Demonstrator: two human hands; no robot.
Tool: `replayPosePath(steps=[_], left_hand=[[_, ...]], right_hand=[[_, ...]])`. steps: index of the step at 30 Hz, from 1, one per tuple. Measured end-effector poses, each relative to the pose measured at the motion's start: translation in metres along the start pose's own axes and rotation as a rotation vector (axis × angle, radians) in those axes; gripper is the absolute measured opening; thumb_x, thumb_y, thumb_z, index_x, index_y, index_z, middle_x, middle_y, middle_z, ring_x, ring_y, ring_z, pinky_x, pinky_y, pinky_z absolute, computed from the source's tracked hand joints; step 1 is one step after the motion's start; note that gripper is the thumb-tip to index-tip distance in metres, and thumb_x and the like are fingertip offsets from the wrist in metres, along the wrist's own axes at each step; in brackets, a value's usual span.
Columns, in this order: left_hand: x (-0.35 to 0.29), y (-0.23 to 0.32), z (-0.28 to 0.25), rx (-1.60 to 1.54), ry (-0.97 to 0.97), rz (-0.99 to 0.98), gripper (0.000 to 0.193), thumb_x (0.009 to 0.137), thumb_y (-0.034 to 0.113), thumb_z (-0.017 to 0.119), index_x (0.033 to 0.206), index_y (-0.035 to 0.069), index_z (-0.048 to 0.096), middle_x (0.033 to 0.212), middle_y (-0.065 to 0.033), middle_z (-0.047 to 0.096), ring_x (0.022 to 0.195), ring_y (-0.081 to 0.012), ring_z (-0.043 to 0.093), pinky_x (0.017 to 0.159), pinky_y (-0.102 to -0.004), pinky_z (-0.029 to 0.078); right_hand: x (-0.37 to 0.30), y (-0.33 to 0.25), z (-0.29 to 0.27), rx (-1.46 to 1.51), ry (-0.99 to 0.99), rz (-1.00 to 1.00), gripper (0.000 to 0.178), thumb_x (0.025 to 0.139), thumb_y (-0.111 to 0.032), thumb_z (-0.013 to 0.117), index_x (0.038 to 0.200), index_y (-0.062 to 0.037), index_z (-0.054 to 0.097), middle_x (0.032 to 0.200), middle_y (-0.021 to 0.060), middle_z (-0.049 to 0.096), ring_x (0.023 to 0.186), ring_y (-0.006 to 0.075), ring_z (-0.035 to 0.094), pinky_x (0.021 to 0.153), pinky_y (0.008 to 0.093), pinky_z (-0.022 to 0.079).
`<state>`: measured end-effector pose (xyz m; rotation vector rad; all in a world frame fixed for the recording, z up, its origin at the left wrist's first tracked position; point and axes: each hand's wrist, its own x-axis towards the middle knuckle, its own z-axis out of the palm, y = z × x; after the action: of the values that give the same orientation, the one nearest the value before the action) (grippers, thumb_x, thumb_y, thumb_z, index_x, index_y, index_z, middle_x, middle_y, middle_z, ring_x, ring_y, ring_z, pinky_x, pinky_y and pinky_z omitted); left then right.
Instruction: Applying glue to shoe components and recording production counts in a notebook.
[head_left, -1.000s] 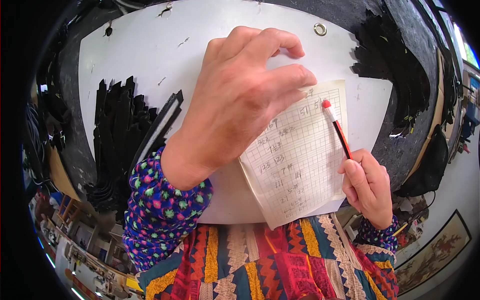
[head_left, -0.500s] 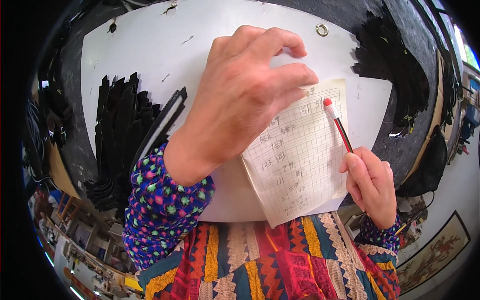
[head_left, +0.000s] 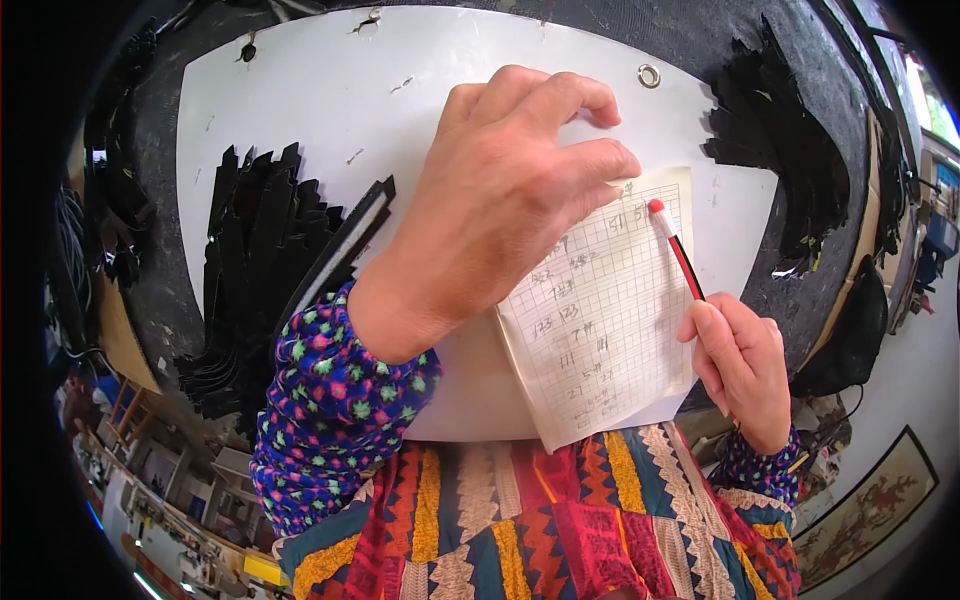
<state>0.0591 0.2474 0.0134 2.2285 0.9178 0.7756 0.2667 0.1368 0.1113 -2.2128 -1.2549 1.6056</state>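
A small grid-ruled notebook (head_left: pixel 640 330) with handwritten pencil marks lies on a white board in front of me. My left hand (head_left: pixel 520 180) is bent over its upper left part and hides that corner. Its index and middle fingers are curled but apart, and its thumb is close under the index finger; I see nothing held there. At the notebook's right edge, my right hand (head_left: pixel 742 362) grips a red-and-black striped pencil (head_left: pixel 684 262). The pencil's red eraser end points away from me, over the upper right of the page.
The white board (head_left: pixel 300 85) has a metal eyelet (head_left: pixel 649 76) and a few torn holes. Black jagged-edged strips (head_left: pixel 262 250) are stacked on its left, with another dark bundle (head_left: pixel 785 140) at the far right. A framed picture (head_left: pixel 872 515) appears at lower right.
The view has shifted a little, so the board, strips and left hand appear slightly farther right. Both hands keep nearly the same pose, and the pencil stays in my right hand.
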Motion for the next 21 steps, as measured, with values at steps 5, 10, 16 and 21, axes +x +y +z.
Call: replayPosePath(steps=[5,10,16,21], left_hand=[[0.0003,0.0025,-0.0026,0.02,0.002,0.004,0.019,0.079,0.016,0.074,0.098,0.016,0.074,0.117,0.0017,0.059,0.106,-0.0196,0.052,0.093,-0.0338,0.04],[0.0008,0.0017,-0.001,0.026,-0.005,0.009,0.019,0.08,0.016,0.074,0.098,0.016,0.074,0.118,0.0014,0.059,0.107,-0.0196,0.052,0.094,-0.0336,0.04],[0.001,0.001,0.0016,0.025,0.005,0.025,0.018,0.08,0.017,0.074,0.098,0.016,0.074,0.117,0.0008,0.059,0.108,-0.0203,0.052,0.095,-0.034,0.04],[0.0016,-0.0001,0.0017,0.044,0.005,0.048,0.017,0.081,0.016,0.073,0.098,0.016,0.074,0.117,0.0003,0.059,0.107,-0.021,0.052,0.094,-0.0343,0.042]], right_hand=[[0.0019,-0.0012,0.0001,-0.02,0.009,-0.042,0.028,0.103,-0.016,0.046,0.084,0.0003,0.059,0.048,-0.0009,0.041,0.041,0.0039,0.04,0.041,0.024,0.029],[-0.0018,0.0042,0.0014,-0.037,0.041,-0.03,0.025,0.102,-0.014,0.049,0.085,0.0004,0.059,0.05,0.0009,0.044,0.042,0.0051,0.042,0.041,0.0248,0.031],[0.0001,0.005,0.0023,-0.064,0.061,-0.056,0.025,0.102,-0.015,0.05,0.085,0.0002,0.06,0.051,0.0021,0.045,0.042,0.0059,0.044,0.041,0.025,0.032],[0.0032,0.0059,0.0031,-0.07,0.084,-0.086,0.025,0.102,-0.015,0.05,0.085,0.0001,0.06,0.05,0.0019,0.045,0.042,0.0056,0.045,0.041,0.0239,0.032]])
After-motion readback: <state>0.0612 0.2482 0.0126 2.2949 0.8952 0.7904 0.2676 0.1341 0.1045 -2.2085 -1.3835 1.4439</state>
